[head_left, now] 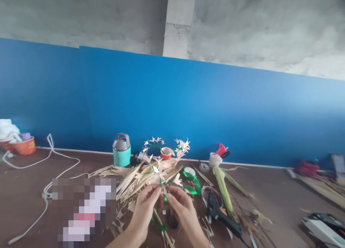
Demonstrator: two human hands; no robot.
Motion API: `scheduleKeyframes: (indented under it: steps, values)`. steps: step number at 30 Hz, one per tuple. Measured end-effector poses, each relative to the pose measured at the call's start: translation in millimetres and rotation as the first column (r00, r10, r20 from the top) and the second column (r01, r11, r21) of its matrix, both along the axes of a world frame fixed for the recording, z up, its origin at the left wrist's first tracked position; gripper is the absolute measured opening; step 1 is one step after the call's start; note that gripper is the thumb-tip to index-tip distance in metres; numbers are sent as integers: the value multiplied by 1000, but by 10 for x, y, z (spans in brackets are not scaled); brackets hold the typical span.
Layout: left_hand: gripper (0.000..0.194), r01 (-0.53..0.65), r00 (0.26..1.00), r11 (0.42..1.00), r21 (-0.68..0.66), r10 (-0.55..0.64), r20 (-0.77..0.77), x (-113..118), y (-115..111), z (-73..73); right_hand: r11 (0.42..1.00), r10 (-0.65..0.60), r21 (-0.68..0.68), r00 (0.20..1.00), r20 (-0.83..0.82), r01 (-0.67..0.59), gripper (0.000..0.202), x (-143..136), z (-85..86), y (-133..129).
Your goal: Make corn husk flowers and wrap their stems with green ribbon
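Observation:
My left hand [145,210] pinches an upright green-wrapped flower stem [160,179] between thumb and fingertips. The stem carries pale dried-husk flowers [158,171] that rise above both hands. Close beside it, my right hand [182,209] has thumb and fingers closed on a green ribbon [165,197] at the stem; the fingertips partly hide the grip. A roll of green ribbon [189,172] lies just beyond, its loose loop trailing toward my right hand. Dried corn husks [129,181] spread out behind my left hand.
Finished-looking flower sprays [183,146] stand by a red paper cup [166,153] at the back. A teal container [122,155] is to their left. On the right lie a black glue gun [222,215], a green stalk [224,190] and clear tape [204,167]. White cord [50,169] crosses the left side.

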State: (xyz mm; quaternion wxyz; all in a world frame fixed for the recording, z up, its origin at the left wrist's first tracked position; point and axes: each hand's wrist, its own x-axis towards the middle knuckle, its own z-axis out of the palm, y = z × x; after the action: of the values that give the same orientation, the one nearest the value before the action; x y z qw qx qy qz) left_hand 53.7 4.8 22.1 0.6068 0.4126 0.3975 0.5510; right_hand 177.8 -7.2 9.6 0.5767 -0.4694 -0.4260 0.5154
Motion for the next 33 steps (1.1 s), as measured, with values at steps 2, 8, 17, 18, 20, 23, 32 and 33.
scheduleKeyframes:
  steps: [2,8,17,18,20,23,32,33]
  values:
    - [29,46,999,998,-31,-46,14,27,-20,-25,1000,1,23,994,-110,2,39,3,-4,11]
    - [29,169,985,982,-84,-164,57,70,-86,-13,995,-96,26,988,-118,99,36,12,40,3]
    - [34,277,958,955,-107,-283,-45,64,-103,-25,985,-161,80,983,88,154,41,125,59,44]
    - [35,279,955,955,-103,-287,-71,65,-93,-43,983,-170,93,978,120,159,40,133,50,50]
    - [36,287,949,953,-99,-297,-103,69,-75,-77,980,-179,129,962,207,154,38,154,46,56]
    - [35,295,945,952,-82,-304,-124,74,-59,-111,974,-186,196,907,377,118,34,199,81,47]
    - [23,282,921,957,-60,-288,-262,81,-71,-140,955,-123,285,767,630,-81,24,312,180,38]
    - [22,283,918,957,-60,-289,-273,80,-73,-145,961,-106,265,769,631,-84,24,319,184,42]
